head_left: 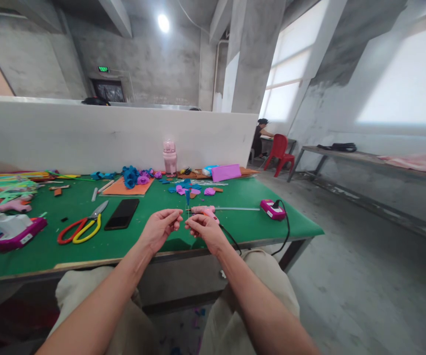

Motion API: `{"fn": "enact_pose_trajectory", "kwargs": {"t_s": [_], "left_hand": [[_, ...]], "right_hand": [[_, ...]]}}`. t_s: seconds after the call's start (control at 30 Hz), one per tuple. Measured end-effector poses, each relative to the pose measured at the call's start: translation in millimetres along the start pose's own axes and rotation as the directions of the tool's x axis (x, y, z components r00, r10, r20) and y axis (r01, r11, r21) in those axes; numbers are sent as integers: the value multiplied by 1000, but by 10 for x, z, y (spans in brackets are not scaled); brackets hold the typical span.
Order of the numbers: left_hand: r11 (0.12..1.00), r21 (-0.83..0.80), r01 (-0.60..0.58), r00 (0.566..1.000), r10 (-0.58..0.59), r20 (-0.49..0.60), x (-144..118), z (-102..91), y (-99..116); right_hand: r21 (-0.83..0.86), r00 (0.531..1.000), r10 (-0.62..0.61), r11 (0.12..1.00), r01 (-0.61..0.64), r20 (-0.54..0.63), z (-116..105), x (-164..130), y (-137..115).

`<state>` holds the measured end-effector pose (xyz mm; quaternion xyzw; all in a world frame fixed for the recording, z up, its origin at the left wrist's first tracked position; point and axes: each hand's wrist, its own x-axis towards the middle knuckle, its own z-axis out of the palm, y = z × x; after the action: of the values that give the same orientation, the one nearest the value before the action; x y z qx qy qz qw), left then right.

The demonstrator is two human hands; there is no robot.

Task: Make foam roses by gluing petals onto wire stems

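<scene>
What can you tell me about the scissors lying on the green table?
The scissors lie flat on the green table, blades shut, pointing away up and right. The blades look like grey metal; one handle loop is red, the other yellow, seemingly plastic. They sit just left of a black phone, apart from it, and neither hand touches them.

A bare concrete workshop: raw pillars, a green-topped worktable (235,224) strewn with scissors (83,226), a pink glue gun (207,211) and foam flowers (135,176).
</scene>
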<state>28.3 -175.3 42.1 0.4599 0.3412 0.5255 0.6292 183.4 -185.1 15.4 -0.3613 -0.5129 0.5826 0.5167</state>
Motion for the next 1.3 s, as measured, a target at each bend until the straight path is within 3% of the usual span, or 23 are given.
{"fn": "enact_pose_trajectory", "kwargs": {"t_s": [0.33, 0.53, 0.7, 0.83, 1.0, 1.13, 1.3], "left_hand": [[997, 75, -30, 998, 25, 55, -23, 6, -6], [954, 283, -103, 994, 86, 71, -20, -23, -19], [954, 279, -107, 994, 99, 44, 9, -95, 40], [958, 270, -92, 994, 106, -39, 19, -129, 97], [914, 375, -156, 979, 193, -63, 25, -149, 116], [905, 411, -115, 993, 121, 11, 16, -150, 127], [943, 326, -62, 997, 44, 62, -14, -80, 93]], "right_hand": [[14, 1000, -1, 1000, 1, 11, -16, 5, 11], [-7, 999, -6, 1000, 6, 31, 38, -35, -15], [-33, 998, 7, 999, -5, 62, 101, -71, -17], [-45, 996, 9, 999, -5, 85, 102, -78, -3], [-33, 997, 6, 999, -3, 74, 88, -66, 4], [-25, 999, 17, 1000, -15, 52, 99, -62, 0], [-23, 997, -8, 1000, 10, 82, 104, -66, 7]]}}
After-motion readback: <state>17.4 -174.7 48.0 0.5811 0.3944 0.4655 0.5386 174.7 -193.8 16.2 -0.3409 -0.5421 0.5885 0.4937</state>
